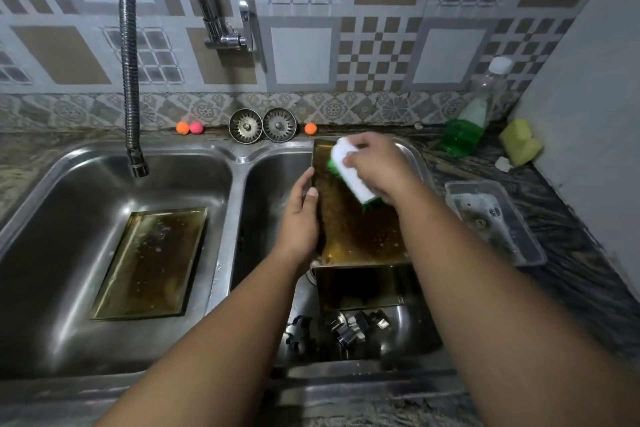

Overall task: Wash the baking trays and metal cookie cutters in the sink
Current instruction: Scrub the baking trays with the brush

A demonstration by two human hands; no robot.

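A greasy golden baking tray [356,236] stands tilted in the right sink basin [266,184]. My left hand [300,215] grips its left edge, thumb on the inside. My right hand [377,163] holds a white scrubbing brush [349,170] with green bristles against the tray's upper surface. Another baking tray [360,286] lies under it in the same basin. Several metal cookie cutters [346,329] lie at the near end of that basin. A third baking tray [152,263] lies flat in the left basin [69,218].
A flexible faucet hose [130,62] hangs over the left basin. Two sink strainers [263,125] and small coloured balls [188,127] sit on the back ledge. On the right counter are a green soap bottle [474,114], a yellow sponge [519,142] and a plastic tub of soapy water [491,218].
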